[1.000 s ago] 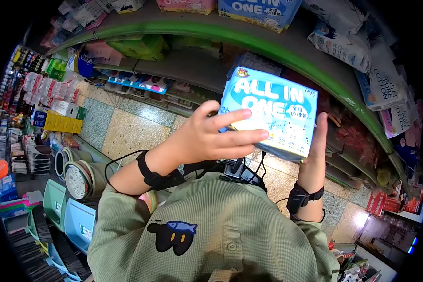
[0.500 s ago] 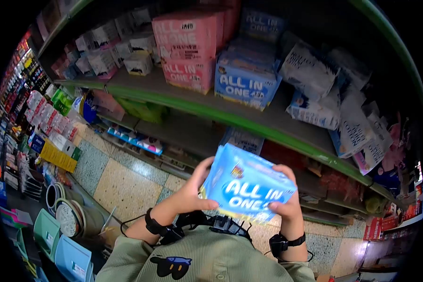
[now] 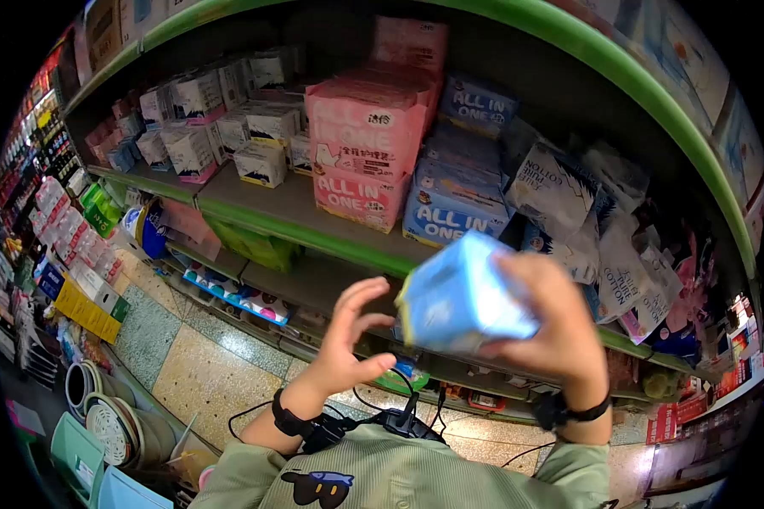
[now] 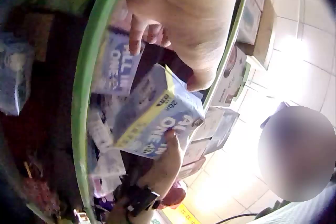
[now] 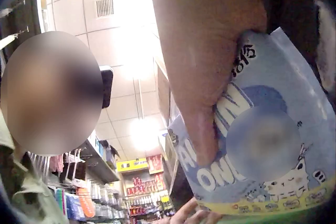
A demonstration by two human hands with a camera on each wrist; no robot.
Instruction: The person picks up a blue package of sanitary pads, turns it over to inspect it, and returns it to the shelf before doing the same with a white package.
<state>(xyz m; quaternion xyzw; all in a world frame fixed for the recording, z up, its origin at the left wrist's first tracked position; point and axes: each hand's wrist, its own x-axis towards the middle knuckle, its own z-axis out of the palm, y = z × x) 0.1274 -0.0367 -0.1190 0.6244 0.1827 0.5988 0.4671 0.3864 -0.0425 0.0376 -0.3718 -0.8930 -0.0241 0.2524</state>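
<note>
A blue ALL IN ONE pack [image 3: 460,297], plump and soft-wrapped with a yellow lower edge, is tilted in front of the shelf. My right hand [image 3: 560,318] grips it from the right side. In the right wrist view the thumb of that hand [image 5: 207,87] lies across the lettering on the pack's printed face [image 5: 278,98]. My left hand [image 3: 344,339] is to the left of the pack, apart from it, with fingers spread and slightly bent. Seen from the left wrist, nothing is in the left hand [image 4: 184,19], and the pack [image 4: 152,111] is below its fingers.
Behind the pack, a green-edged shelf [image 3: 255,222] bears stacked blue packs [image 3: 454,199], pink packs [image 3: 361,127], small white boxes [image 3: 261,163] and loose white cotton packs [image 3: 556,191]. A lower shelf is under it. Buckets [image 3: 110,428] stand at the lower left.
Both hands held the pack earlier; the left has let go and drawn off leftward. In the right hand the pack has risen towards the shelf and turned. The head view now shows more shelf.
</note>
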